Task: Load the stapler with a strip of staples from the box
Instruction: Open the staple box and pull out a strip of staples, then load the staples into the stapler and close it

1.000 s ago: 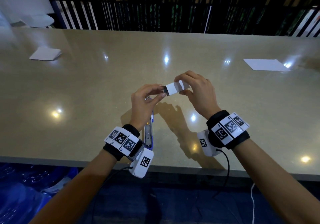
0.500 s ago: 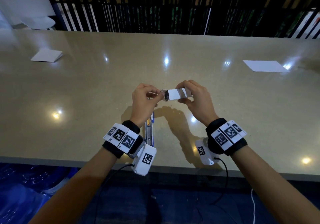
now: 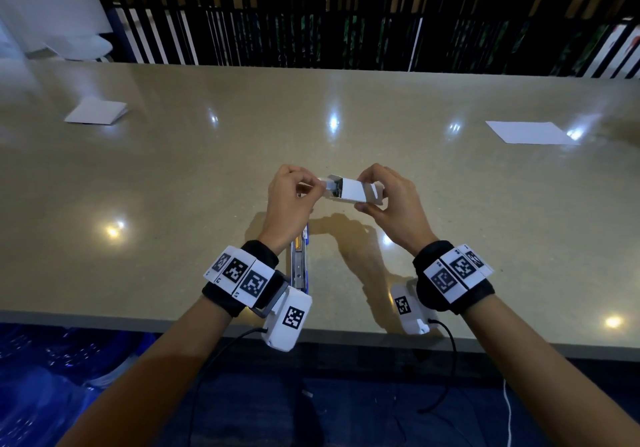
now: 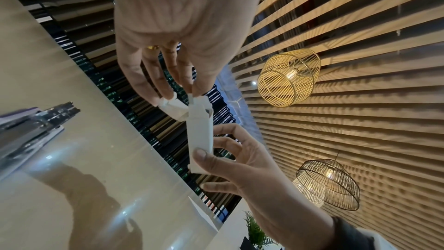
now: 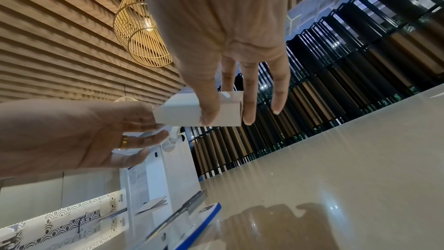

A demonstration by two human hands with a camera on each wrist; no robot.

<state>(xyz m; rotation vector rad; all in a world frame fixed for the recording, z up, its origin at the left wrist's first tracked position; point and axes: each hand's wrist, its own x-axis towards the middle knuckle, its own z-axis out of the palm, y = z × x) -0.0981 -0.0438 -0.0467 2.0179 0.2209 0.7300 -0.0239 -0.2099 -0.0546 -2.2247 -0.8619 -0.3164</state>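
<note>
A small white staple box [image 3: 355, 190] is held level above the beige table, gripped at its right half by my right hand [image 3: 367, 193]. My left hand [image 3: 316, 186] pinches the opened flap at the box's left end, where the dark inside shows. In the left wrist view my left hand's fingertips [image 4: 195, 93] pinch the flap on the box [image 4: 200, 134]. In the right wrist view my thumb and fingers clamp the box [image 5: 177, 114]. The blue and silver stapler [image 3: 299, 264] lies opened out flat on the table under my left wrist, also visible as the stapler [image 5: 190, 214].
A folded white paper [image 3: 96, 111] lies at the far left of the table and a flat white sheet [image 3: 526, 132] at the far right. The table's near edge [image 3: 363, 337] runs just behind my wrists. Dark slatted screens stand behind the table.
Both hands have drawn the box a little nearer to me and lower. My left fingers have pulled the end flap farther out, so the box's left end stands more open.
</note>
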